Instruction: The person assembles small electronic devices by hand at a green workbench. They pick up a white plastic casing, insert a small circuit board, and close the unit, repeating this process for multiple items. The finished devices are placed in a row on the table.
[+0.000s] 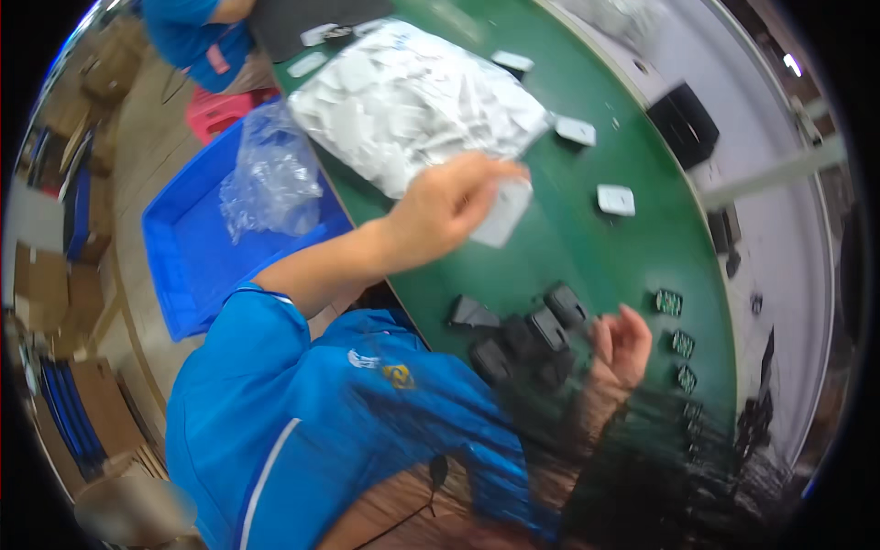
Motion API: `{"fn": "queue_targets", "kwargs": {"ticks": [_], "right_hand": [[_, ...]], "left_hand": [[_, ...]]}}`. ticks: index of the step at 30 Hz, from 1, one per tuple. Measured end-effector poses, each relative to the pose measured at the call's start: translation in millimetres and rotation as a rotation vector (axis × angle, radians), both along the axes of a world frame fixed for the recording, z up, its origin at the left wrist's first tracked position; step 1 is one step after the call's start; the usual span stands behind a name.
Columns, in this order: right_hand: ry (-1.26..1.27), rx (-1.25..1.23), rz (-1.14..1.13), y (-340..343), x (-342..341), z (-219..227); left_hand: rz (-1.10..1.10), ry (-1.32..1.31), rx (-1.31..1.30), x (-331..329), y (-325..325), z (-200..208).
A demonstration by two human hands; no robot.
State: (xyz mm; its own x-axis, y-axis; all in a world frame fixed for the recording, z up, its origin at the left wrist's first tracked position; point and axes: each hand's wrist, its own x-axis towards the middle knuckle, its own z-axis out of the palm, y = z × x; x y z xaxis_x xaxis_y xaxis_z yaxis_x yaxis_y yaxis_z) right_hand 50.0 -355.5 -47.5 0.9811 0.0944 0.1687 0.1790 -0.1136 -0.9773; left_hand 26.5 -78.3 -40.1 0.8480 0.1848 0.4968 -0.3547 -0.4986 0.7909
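My left hand (445, 206) reaches over the green table, its fingers closed on a flat white plastic piece (504, 215). Just beyond it lies a large clear bag full of white plastic pieces (412, 101). My right hand (625, 346) is a little blurred, with its fingers loosely bent and apart, and I see nothing in it. Beside that hand, to its left, several black plastic casings (548, 327) lie in a heap. Small green circuit boards (669, 302) stand in a row to its right, the nearest ones partly hidden by dark hair.
White casings (616, 200) are spaced along the right side of the green table (596, 261). A blue crate (183, 266) with a crumpled clear bag (275, 183) stands left of the table. Another person's blue sleeve (179, 27) and a red stool (215, 112) are at the far left.
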Motion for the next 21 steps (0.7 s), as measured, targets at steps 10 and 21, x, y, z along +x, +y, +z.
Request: {"fn": "queue_targets", "kwargs": {"ticks": [10,21], "right_hand": [[0.173,0.068,0.188,14,0,12],[0.132,-0.001,0.062,0,8,-12]], "left_hand": [[-0.458,-0.083,-0.070,20,-91,-26],[-0.533,0.083,-0.185,35,-100,-36]]}}
